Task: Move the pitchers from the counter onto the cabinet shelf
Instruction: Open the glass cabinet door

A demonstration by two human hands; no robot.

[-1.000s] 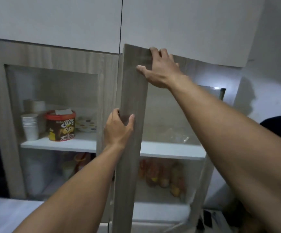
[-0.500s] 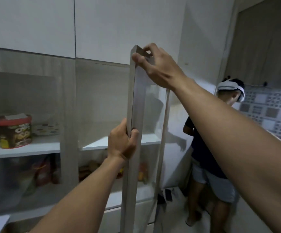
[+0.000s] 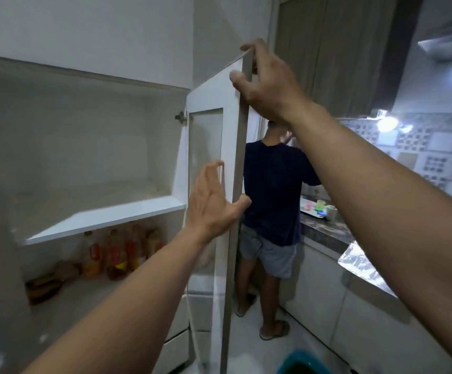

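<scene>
Swinging wide on its hinge, the cabinet door [image 3: 214,168] stood almost edge-on to the camera, where a second earlier it had only begun to leave the frame. The right hand [image 3: 268,85] held a narrow grip on the door's top far corner, fingers over the top edge and thumb on the inner face. The left hand [image 3: 214,201] had let go of the door's edge: its grip was wide, fingers spread against the inner face and thumb just hooked round the edge. The white shelf [image 3: 106,220] inside lay bare and fully exposed, with bottles [image 3: 116,255] on the level beneath. No pitchers showed anywhere in view; the dark tabletop [image 3: 324,225] at the right carried only small cups near another person [image 3: 270,195] standing there. The way in looked clear, so fetching the first pitcher seemed the likely next step.
</scene>
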